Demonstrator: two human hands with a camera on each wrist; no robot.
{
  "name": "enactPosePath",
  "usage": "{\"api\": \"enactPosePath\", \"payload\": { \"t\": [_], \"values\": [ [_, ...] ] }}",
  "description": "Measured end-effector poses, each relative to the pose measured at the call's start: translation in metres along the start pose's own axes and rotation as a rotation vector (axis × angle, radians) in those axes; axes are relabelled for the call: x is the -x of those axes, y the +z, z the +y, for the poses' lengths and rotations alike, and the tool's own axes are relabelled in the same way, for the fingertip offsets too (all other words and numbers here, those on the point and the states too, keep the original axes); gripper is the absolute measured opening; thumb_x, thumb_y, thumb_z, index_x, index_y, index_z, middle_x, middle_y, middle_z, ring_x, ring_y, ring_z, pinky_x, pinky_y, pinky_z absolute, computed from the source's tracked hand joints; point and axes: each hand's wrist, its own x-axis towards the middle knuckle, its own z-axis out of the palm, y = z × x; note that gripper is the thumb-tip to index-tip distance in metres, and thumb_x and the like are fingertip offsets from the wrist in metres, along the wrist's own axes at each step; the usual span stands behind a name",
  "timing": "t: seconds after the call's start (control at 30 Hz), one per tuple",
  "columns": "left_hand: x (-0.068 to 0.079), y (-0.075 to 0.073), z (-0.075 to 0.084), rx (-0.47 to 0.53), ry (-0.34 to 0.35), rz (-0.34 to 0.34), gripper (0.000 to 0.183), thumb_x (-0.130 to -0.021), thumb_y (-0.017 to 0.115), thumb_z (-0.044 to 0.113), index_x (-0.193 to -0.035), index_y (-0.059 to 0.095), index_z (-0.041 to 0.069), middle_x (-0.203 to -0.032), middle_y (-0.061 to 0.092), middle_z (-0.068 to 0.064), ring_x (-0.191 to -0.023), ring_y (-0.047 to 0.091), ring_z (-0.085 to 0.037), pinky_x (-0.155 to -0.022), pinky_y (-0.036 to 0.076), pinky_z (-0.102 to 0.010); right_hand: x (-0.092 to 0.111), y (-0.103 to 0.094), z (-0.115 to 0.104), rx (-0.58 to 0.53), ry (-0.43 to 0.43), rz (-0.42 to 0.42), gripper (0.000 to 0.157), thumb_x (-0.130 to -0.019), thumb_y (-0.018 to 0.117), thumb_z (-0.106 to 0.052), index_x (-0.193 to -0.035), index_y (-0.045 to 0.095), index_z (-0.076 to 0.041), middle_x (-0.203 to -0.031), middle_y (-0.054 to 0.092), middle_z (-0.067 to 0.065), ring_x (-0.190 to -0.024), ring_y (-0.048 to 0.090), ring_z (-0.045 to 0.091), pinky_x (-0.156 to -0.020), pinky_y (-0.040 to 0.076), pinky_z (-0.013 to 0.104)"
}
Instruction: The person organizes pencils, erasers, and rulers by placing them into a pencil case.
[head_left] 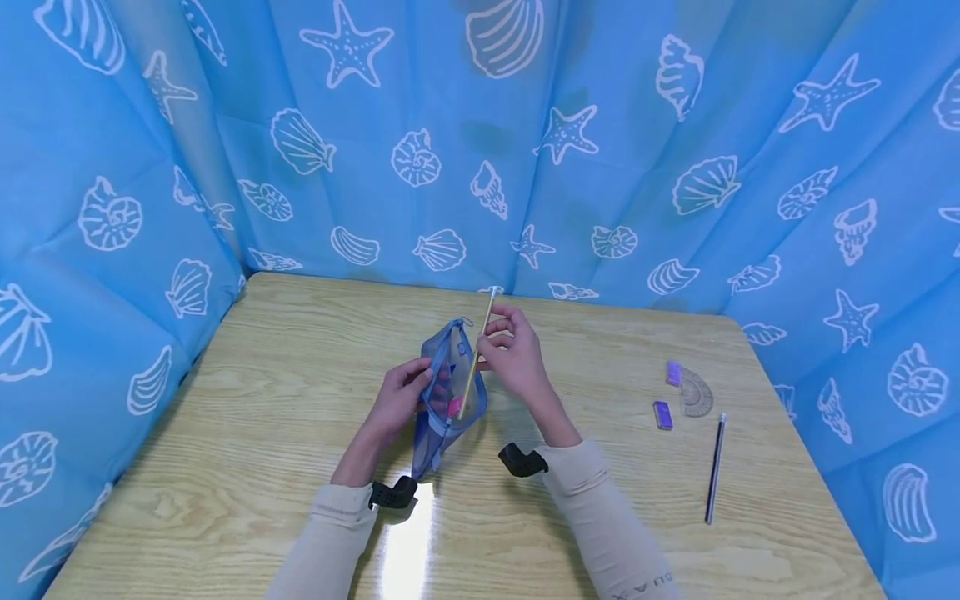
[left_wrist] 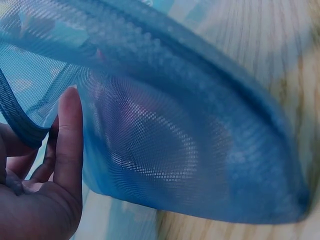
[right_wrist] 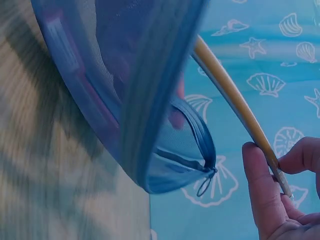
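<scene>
Left hand [head_left: 396,392] pinches limp-looking mesh pouch [head_left: 431,446] by rim; right hand [head_left: 516,360] pinches pencil [head_left: 470,383]: likely light, stiff; grip upper shaft.

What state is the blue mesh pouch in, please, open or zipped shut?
The pouch is open: its zipper edges stand apart, the left hand holds one side, and a pencil reaches in.

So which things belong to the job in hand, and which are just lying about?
Job:
blue mesh pouch, in left hand
gold pencil, in right hand
pink item inside pouch

Apparently lying about:
purple block
another purple block
protractor
dark pencil
</scene>
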Motion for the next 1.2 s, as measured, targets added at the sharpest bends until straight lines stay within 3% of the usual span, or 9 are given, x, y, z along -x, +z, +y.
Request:
{"api": "enactPosePath", "payload": {
  "t": [0.47, 0.8, 1.2],
  "values": [
    [0.0, 0.002, -0.002, -0.017, 0.015, 0.024, 0.031, -0.108, 0.042, 0.003, -0.133, 0.055, -0.011, -0.113, 0.067, -0.019, -0.079, 0.065, -0.009, -0.067, 0.058, -0.024, 0.014, 0.012, 0.004, 0.024, 0.034, -0.022, 0.049, -0.092, 0.058, 0.003, -0.139, 0.046, -0.004, -0.104, 0.054, 0.012, -0.077, 0.063, 0.015, -0.067, 0.063, 0.042],
    [0.001, 0.006, 0.0, -0.095, 0.053, 0.053, 0.032, -0.108, 0.044, 0.006, -0.133, 0.059, -0.007, -0.114, 0.067, -0.022, -0.082, 0.063, -0.011, -0.068, 0.056, -0.024, 0.02, 0.019, 0.008, 0.047, 0.074, -0.044, 0.05, -0.092, 0.058, 0.004, -0.14, 0.043, 0.0, -0.108, 0.055, 0.015, -0.072, 0.059, 0.015, -0.062, 0.063, 0.038],
    [0.001, 0.011, 0.002, -0.126, 0.085, 0.04, 0.031, -0.108, 0.044, 0.005, -0.13, 0.061, -0.008, -0.114, 0.066, -0.027, -0.081, 0.063, -0.011, -0.066, 0.057, -0.023, 0.026, 0.02, 0.01, 0.147, 0.069, -0.068, 0.055, -0.093, 0.061, -0.001, -0.144, 0.042, 0.001, -0.11, 0.056, 0.015, -0.077, 0.063, 0.018, -0.068, 0.063, 0.047]
  ]
}}
